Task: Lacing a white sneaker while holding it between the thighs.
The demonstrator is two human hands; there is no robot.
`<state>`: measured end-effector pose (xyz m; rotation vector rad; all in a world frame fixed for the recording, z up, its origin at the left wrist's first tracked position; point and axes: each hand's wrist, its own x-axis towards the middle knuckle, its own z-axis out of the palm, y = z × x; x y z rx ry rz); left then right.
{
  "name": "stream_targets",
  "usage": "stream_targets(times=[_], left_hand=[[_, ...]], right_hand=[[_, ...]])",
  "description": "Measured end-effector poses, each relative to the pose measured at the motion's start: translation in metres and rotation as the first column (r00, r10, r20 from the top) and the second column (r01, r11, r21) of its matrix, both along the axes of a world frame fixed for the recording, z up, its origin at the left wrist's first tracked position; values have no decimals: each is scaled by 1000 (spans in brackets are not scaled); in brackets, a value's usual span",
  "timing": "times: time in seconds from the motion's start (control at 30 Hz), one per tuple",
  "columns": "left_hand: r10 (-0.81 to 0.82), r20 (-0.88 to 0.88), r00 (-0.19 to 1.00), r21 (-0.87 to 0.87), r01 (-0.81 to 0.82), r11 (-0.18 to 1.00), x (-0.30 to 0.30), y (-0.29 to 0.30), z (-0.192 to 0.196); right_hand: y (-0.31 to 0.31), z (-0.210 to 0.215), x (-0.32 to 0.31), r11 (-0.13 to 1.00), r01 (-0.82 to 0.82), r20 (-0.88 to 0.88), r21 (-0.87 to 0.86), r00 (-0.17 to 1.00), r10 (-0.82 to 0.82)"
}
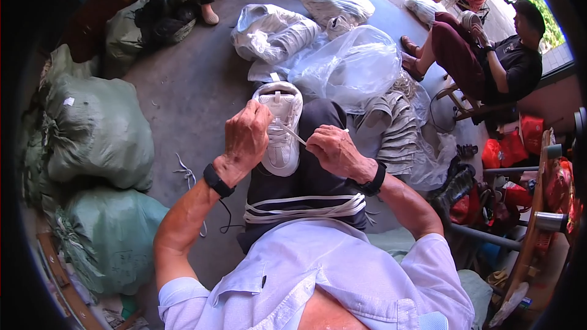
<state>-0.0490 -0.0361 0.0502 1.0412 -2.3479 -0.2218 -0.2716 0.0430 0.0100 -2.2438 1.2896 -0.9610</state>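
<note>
A white sneaker (280,150) rests on my dark-trousered legs, its toe toward me and its opening away. My left hand (246,134) is closed at the shoe's left edge beside the eyelets; what its fingertips pinch is hidden. A white shoelace (295,134) runs from the middle of the shoe to my right hand (335,151), whose closed fingers grip it right of the shoe. Several more white laces (306,209) lie across my lap.
Clear plastic bags (351,64) and stacked grey shoes (397,131) lie ahead and right. Full green sacks (101,131) line the left. A seated person (495,61) handles a shoe at right; another sits farther back. A cluttered rack (532,220) stands near right.
</note>
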Motion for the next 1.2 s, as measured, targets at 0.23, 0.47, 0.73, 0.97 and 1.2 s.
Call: stream_targets(times=[0.23, 0.47, 0.73, 0.97, 1.2], left_hand=[[-151, 113, 982, 114, 138, 984, 19, -21, 3], [-172, -2, 985, 385, 160, 909, 33, -39, 4], [-88, -143, 986, 655, 161, 738, 45, -49, -12], [-40, -229, 973, 718, 197, 668, 50, -49, -21], [-27, 31, 999, 454, 10, 891, 90, -44, -51]], right_hand=[[-14, 14, -29, 991, 116, 32, 66, 992, -118], [-22, 22, -45, 983, 147, -32, 106, 989, -145], [-22, -1, -75, 949, 250, -116, 194, 966, -231], [-28, -8, -83, 954, 279, -136, 112, 955, -263], [2, 4, -171, 863, 459, -251, 211, 879, -406]])
